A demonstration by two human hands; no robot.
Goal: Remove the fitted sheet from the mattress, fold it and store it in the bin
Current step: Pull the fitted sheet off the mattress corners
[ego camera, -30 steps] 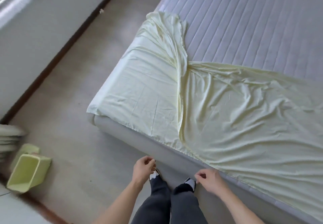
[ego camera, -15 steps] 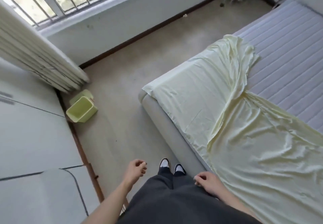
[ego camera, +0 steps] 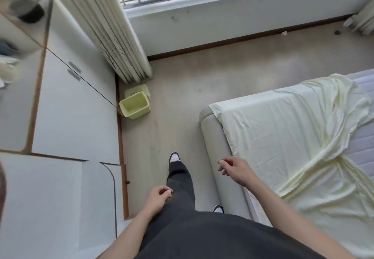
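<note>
Because the fitted sheet (ego camera: 283, 137) is thin, soft cloth, it should be light to lift and will sag and slide rather than hold any shape, so a firm pinch at a seamed corner looks like the surest hold. The best place seems to be the corner that wraps the near end of the mattress (ego camera: 362, 151), just ahead of the right hand (ego camera: 235, 170), where the elastic edge tucks down beside the padded bed frame (ego camera: 212, 137).

From the head camera, the sheet is pale yellow and creased. Its far portion is peeled back and bunched into a twisted ridge, baring quilted white mattress beyond, while the near portion lies flat on the bed.

Both hands are empty. The right hand hovers over the frame's edge with fingers loosely curled, near the sheet but not touching it. The left hand (ego camera: 158, 197) hangs beside the dark trouser leg, fingers loosely curled round nothing.

A light green bin (ego camera: 135, 105) stands open on the floor by the white cabinet (ego camera: 77, 121) and folded curtain (ego camera: 121, 42), well apart from the bed.
</note>
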